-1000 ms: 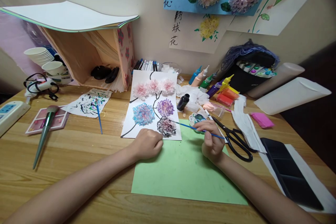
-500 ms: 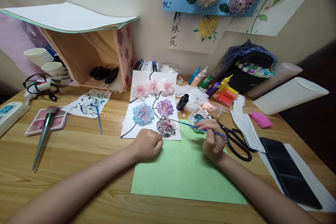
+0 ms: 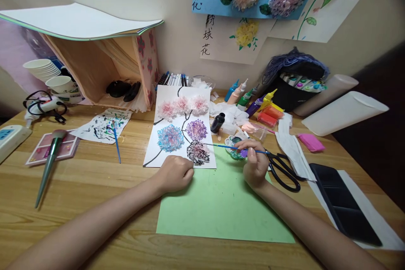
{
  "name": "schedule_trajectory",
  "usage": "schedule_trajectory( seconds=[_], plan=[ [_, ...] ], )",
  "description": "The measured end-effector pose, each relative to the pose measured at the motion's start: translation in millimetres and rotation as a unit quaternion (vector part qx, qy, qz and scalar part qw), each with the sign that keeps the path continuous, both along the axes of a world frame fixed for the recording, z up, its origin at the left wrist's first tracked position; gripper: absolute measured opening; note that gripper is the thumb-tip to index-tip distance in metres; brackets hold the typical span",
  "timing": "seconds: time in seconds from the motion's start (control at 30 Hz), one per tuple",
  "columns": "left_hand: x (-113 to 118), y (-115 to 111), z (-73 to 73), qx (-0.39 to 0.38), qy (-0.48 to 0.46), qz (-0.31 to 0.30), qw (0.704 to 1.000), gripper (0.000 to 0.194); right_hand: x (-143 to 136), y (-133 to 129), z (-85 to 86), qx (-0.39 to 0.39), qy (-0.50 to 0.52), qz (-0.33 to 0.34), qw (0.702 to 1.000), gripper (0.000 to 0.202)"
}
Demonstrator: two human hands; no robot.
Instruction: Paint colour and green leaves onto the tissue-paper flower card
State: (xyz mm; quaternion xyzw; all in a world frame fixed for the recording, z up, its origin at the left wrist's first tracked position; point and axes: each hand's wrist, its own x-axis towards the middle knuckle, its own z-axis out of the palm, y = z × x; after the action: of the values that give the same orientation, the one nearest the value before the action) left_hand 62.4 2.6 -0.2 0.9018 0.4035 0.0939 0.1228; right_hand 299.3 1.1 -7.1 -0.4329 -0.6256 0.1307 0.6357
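Between the fingers of my right hand [image 3: 255, 164] is a thin blue paintbrush [image 3: 226, 147], its tip at the black-edged paper flower [image 3: 198, 152]. This flower is on the lower right of a white sheet [image 3: 160, 125], with a blue flower [image 3: 170, 138], a purple flower [image 3: 196, 129] and pink ones [image 3: 181, 105] around it and dark painted stems. My left hand [image 3: 176, 173] is curled into a fist on the sheet's lower edge; whether anything is inside is hidden. A flower-shaped palette [image 3: 233, 152] lies just behind my right hand. Green paper [image 3: 221, 211] lies under both hands.
Black scissors [image 3: 283, 171] lie right of my right hand. An open black bottle [image 3: 218, 122] stands beside the sheet. Paint bottles [image 3: 245, 98], a dark tray [image 3: 341, 202], a makeup brush [image 3: 51, 164], another blue brush [image 3: 116, 143] and a wooden box [image 3: 147, 67] surround the work.
The right hand and brush have shifted slightly, the brush tip staying by the black-edged flower. The left fist keeps its place on the sheet. The whole view has moved a little.
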Motion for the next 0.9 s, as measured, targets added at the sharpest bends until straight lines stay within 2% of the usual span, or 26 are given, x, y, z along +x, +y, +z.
schedule_trajectory(
  seconds=[0.17,0.33,0.47,0.57,0.7,0.8,0.9],
  plan=[
    [-0.2,-0.3,-0.4,-0.001,0.005,0.003,1.000,0.023,0.5,1.4,-0.7,-0.021,0.065,-0.007,0.998,0.022],
    [0.0,0.6,0.0,-0.004,0.009,-0.001,1.000,0.024,-0.8,0.6,-1.6,-0.040,0.042,0.018,0.998,0.023],
    [-0.3,0.5,-0.2,-0.002,0.007,-0.001,1.000,0.024,2.4,3.9,1.0,-0.032,0.050,-0.001,0.998,0.023],
    [-0.9,0.0,-0.3,-0.005,0.004,0.000,1.000,0.023,10.1,14.0,16.5,0.035,0.082,-0.028,0.996,0.021],
    [-1.6,0.1,-0.8,-0.007,0.003,0.000,1.000,0.022,21.3,33.1,53.8,0.087,0.083,-0.061,0.991,0.022],
    [-1.6,0.5,-1.7,-0.005,0.003,-0.002,1.000,0.022,23.9,41.6,74.6,0.091,-0.004,-0.099,0.991,0.025],
    [-1.6,0.6,-2.4,0.002,0.000,0.000,1.000,0.022,21.8,42.6,79.1,0.100,-0.111,-0.119,0.982,0.025]
  ],
)
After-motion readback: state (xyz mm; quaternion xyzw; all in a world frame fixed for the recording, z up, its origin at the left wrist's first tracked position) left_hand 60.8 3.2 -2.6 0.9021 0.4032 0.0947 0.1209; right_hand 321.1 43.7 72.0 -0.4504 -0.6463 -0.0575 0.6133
